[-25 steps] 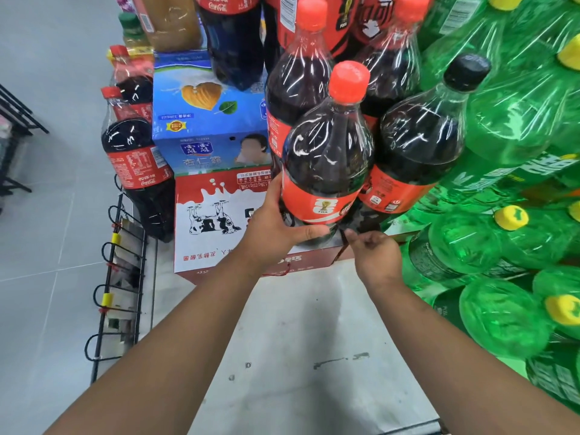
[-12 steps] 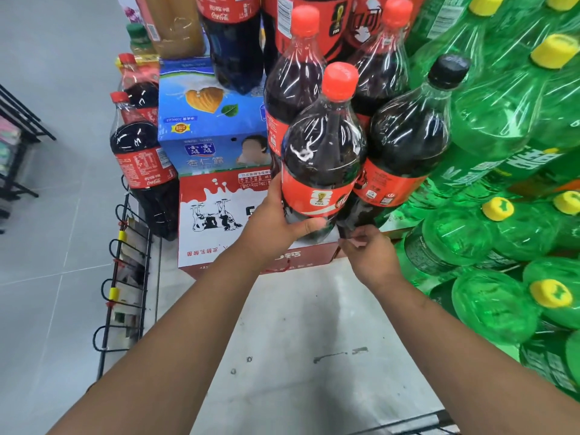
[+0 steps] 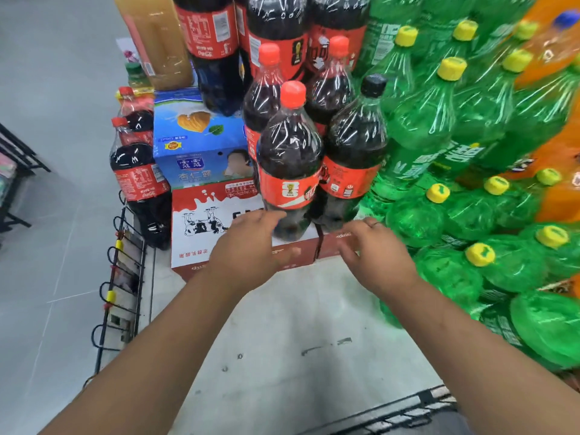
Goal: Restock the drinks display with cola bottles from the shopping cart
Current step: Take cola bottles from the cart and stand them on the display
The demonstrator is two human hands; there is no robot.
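Observation:
A large cola bottle (image 3: 290, 158) with a red cap and red label stands upright at the front of the display, on a red and white milk carton box (image 3: 213, 215). Beside it on the right stands a cola bottle with a black cap (image 3: 354, 146), and two more red-capped cola bottles (image 3: 266, 89) stand behind. My left hand (image 3: 248, 246) hovers just below and in front of the front bottle, fingers relaxed, holding nothing. My right hand (image 3: 376, 249) hangs to the right of the bottles' bases, fingers loose, also holding nothing.
Green soda bottles (image 3: 455, 215) are stacked in a sloping wall on the right, with orange ones (image 3: 558, 158) behind. A blue drink box (image 3: 197, 142) sits on the milk box. More cola bottles (image 3: 141, 183) stand left. A black wire rack (image 3: 120, 277) runs along the floor. A dark cart edge (image 3: 408, 409) shows below.
My left hand has let go of the front cola bottle and drawn back. My right hand has also pulled away from the bottles' bases. The bottle stays standing on the box.

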